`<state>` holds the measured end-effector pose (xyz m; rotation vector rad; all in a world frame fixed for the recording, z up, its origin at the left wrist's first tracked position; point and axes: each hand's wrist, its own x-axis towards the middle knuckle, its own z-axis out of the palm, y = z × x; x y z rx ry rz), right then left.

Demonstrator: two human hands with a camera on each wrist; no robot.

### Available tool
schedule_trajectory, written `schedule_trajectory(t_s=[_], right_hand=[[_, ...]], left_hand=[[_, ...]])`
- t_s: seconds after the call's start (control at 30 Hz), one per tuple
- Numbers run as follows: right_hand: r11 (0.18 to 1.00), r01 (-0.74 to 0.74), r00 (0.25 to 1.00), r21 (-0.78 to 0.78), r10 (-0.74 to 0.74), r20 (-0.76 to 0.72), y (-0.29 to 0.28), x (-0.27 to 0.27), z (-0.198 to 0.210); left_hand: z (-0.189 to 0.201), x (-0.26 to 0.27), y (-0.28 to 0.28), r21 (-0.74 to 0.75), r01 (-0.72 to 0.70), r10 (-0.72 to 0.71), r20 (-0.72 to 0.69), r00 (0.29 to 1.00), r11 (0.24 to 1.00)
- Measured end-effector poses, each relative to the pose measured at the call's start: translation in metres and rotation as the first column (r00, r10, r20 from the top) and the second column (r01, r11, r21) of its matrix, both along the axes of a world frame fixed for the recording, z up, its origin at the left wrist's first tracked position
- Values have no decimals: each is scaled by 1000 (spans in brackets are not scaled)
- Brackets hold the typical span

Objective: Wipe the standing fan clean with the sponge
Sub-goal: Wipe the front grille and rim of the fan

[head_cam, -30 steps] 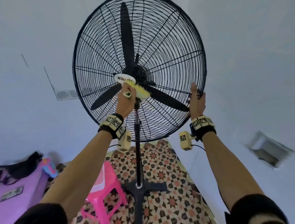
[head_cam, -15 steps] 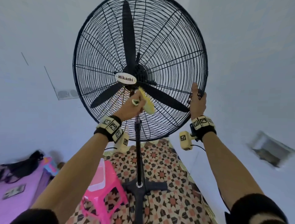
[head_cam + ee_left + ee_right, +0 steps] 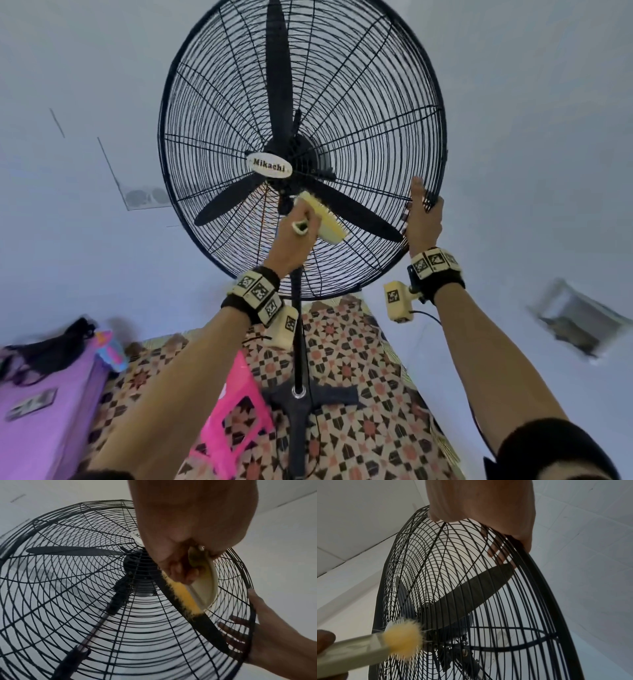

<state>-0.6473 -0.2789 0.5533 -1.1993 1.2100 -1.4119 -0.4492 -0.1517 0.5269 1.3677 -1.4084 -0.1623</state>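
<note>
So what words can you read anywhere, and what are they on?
"Mikachi": on the white oval badge at the middle of the black wire fan guard.
Black-and-white square code markers on the cream wrist bands: patterns, not words.
Grey plate on the purple box: too blurred to read.
Left wrist view: only the badge's edge shows, unreadable.

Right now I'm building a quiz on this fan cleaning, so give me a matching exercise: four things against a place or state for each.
Things:
1. left hand
2. right hand
3. oval badge
4. pink stool

Places or states:
a. on the floor beside the fan pole
b. grips the yellow-bristled brush
c. centre of the grille
d. holds the grille rim

Pairs: 1-b, 2-d, 3-c, 4-a
</note>
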Motion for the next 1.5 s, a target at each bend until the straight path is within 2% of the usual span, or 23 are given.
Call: schedule_trajectory(t_s=[0.07, 0.1, 0.13, 0.2, 0.27, 0.3, 0.4, 0.47, 0.5, 0.57, 0.67, 0.73, 0.83, 0.87, 0.93, 1.0, 1.03, 1.1, 1.17, 1.23, 1.27, 1.4, 1.5], right_hand=[[1000, -14, 1000, 15, 14, 9, 5, -1, 2], [1000, -14, 1000, 12, 14, 17, 8, 0, 4], [1000, -6, 1000, 3, 6, 22, 10, 0, 6], [1000, 4, 1000, -23, -4, 17, 14, 2, 9], [999, 6, 1000, -32, -6, 10, 12, 1, 8], [1000, 5, 1000, -25, -5, 3, 12, 1, 7], [1000, -11, 1000, -21, 10, -12, 12, -2, 6], [1000, -14, 1000, -18, 14, -21, 15, -2, 6], [1000, -14, 1000, -16, 13, -22, 14, -2, 5], [1000, -8, 1000, -26, 8, -23, 16, -3, 7], [999, -28, 999, -27, 27, -34, 17, -5, 10], [998, -60, 997, -19, 59, -44, 18, -10, 10], [994, -109, 992, -7, 109, -57, 22, -14, 11], [994, -111, 992, -5, 111, -67, 24, -14, 11], [994, -112, 991, 0, 112, -74, 22, -13, 7], [992, -122, 989, 12, 122, -78, 20, -14, 4], [991, -132, 987, 16, 132, -87, 21, -16, 4], [988, -154, 979, 29, 157, -127, 21, -20, 3], [984, -171, 972, 42, 176, -155, 21, -22, 1], [980, -197, 967, 20, 197, -160, 30, -21, 4], [979, -205, 966, 3, 203, -162, 35, -20, 8], [982, -187, 963, -8, 182, -201, 36, -18, 7], [982, -188, 960, -14, 181, -211, 40, -18, 7]], left_hand=[[0, 14, -1, -168, -226, 213, -96, 972, 960], [0, 19, -2, -187, -288, 265, -140, 954, 939], [1, 21, -3, -147, -267, 245, -152, 958, 953], [-2, 17, -2, 67, -43, 48, -77, 996, 997], [-7, 11, 2, 235, 163, -158, -42, 987, 958], [-8, 10, 5, 235, 194, -183, -71, 981, 952], [-6, 16, 8, 6, 46, -44, -182, 982, 999], [-6, 16, 7, -107, -78, 51, -239, 970, 991], [-6, 10, 6, -100, -67, 42, -235, 971, 993], [-13, -5, 8, 34, 75, -69, -166, 984, 997], [-24, -19, 18, 263, 273, -235, -165, 958, 926], [-24, -20, 25, 214, 230, -185, -213, 960, 949], [-25, -19, 24, -27, -25, 18, -234, 972, 999], [-28, -20, 21, -32, -42, 33, -231, 972, 999], [-38, -30, 18, 108, 112, -93, -165, 982, 988], [-47, -39, 21, 286, 307, -295, -85, 952, 908], [-48, -41, 25, 325, 348, -340, -85, 937, 879], [-42, -41, 33, 239, 334, -287, -212, 934, 911], [-38, -36, 34, 37, 135, -117, -305, 945, 990], [-37, -32, 31, -90, -59, 27, -320, 947, 994], [-38, -34, 30, -72, -64, 38, -320, 947, 995], [-48, -45, 46, 170, 187, -140, -259, 956, 968], [-45, -37, 58, 146, 148, -102, -281, 954, 978]])
